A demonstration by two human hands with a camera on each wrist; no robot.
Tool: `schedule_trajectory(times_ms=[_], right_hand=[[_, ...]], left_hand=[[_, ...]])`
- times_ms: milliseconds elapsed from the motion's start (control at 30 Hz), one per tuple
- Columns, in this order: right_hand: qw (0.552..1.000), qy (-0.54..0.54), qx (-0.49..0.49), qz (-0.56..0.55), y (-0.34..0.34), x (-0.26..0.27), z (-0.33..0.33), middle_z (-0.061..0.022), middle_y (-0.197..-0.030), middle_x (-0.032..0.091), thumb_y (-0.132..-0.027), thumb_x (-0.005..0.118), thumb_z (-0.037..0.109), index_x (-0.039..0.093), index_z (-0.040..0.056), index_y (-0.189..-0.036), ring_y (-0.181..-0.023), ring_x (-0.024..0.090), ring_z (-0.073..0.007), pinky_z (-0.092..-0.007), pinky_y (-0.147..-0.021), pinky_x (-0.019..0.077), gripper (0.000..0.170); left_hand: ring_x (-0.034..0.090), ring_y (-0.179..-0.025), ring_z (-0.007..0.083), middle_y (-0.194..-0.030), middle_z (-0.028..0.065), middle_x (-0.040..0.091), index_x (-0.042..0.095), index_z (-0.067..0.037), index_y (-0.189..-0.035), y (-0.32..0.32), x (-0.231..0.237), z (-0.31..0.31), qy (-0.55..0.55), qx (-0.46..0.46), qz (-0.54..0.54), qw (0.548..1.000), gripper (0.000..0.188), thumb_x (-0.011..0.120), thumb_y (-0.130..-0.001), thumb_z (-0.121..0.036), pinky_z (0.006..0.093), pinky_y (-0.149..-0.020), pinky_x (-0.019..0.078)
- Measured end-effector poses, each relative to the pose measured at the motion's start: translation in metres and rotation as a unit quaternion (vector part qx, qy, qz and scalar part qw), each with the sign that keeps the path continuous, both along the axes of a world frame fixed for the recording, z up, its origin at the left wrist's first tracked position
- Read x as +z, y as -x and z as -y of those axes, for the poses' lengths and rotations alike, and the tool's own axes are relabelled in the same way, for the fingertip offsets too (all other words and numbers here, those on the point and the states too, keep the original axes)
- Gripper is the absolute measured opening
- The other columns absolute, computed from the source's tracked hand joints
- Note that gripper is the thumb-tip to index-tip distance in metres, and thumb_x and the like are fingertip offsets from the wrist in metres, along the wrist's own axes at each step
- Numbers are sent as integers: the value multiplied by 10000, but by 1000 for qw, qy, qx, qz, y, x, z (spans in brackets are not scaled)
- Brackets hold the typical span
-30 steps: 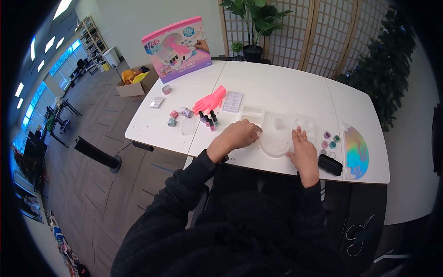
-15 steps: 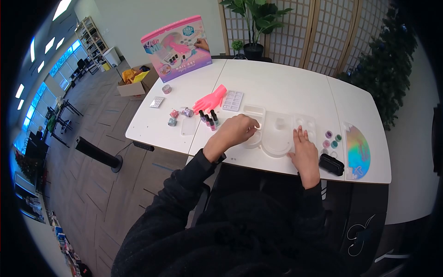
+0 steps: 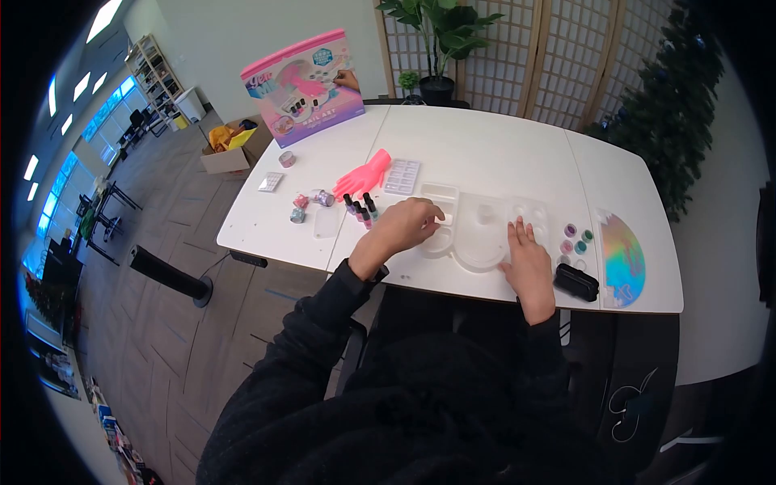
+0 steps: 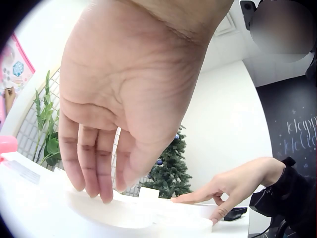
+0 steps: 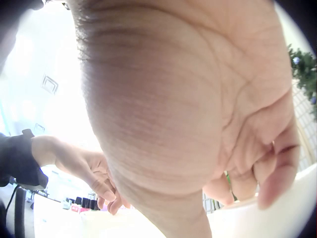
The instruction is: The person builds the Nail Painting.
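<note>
A white moulded plastic tray (image 3: 478, 257) with several compartments lies near the front edge of the table. Above its left part hangs my left hand (image 3: 408, 223), fingers pointing down and slightly bent. Nothing shows between those fingers (image 4: 101, 163) in the left wrist view; their tips come close over the tray's rim. My right hand (image 3: 530, 265) rests on the tray's right part with its fingers stretched forward and the thumb at the near side. A small white block-like piece (image 3: 484, 213) stands on the tray between the hands.
Left of the tray are nail polish bottles (image 3: 361, 212), a pink model hand (image 3: 364, 174), a nail-tip case (image 3: 402, 176) and glitter jars (image 3: 322, 197). Rightward lie small colour pots (image 3: 571, 230), a black case (image 3: 576, 283) and a rainbow sheet (image 3: 624, 263). A nail art box (image 3: 303, 87) stands behind.
My left hand has drawn back slightly to the left over the tray, and its fingers have loosened. My right hand stays on the tray's right part.
</note>
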State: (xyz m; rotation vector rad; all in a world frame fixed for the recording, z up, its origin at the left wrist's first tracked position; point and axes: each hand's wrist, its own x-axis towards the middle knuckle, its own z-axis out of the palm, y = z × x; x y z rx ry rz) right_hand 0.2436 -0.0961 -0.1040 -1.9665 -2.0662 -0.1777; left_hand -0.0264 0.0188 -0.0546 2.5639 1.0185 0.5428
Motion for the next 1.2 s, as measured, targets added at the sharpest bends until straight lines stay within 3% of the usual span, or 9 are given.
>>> schedule_trajectory(times_ms=[500,767,867,933,1100,1200], right_hand=[[1000,20,-7,1,0,8,2,-215,-1623,453,-757,901,179,487,-11,-1514,-1457,504,-364,-412,-1011,582,883],[1000,11,-18,-2,4,4,-3,-211,-1645,424,-765,890,160,484,-8,-1522,-1489,467,-360,-426,-1048,551,875],[999,13,-33,-8,7,3,-2,-216,-1649,415,-760,890,151,485,-13,-1520,-1495,458,-368,-428,-1069,534,877],[1000,11,-24,-8,6,3,-1,-219,-1653,407,-758,891,147,484,-18,-1519,-1502,447,-373,-431,-1065,537,878],[1000,20,-15,-19,3,4,-1,-220,-1665,386,-762,890,150,477,-18,-1525,-1508,439,-366,-436,-1072,535,884],[998,22,0,-60,-3,15,4,-222,-1651,405,-779,874,140,506,-9,-1505,-1495,456,-364,-429,-1074,537,828]], left_hand=[[717,-862,277,-943,124,715,783,-7,-1121,3,-6,-3,42,-24,7,999,212,730,-928,-76,375,-786,567],[719,-845,268,-963,140,752,779,-6,-1111,16,20,-35,-5,-20,-19,1000,212,743,-922,-94,376,-783,574],[732,-850,276,-959,147,760,772,1,-1114,35,41,-57,-17,27,-27,999,227,749,-904,-84,382,-785,581],[741,-866,334,-926,178,757,778,-5,-1110,46,57,-65,-33,52,-13,998,253,760,-881,-113,416,-794,584],[734,-935,345,-1025,194,743,773,-15,-1137,44,56,-68,-19,57,-41,997,271,770,-891,-128,422,-854,586],[703,-1048,312,-1229,159,705,728,-26,-1225,24,32,-45,-28,-5,-38,999,331,784,-940,-186,389,-915,572]])
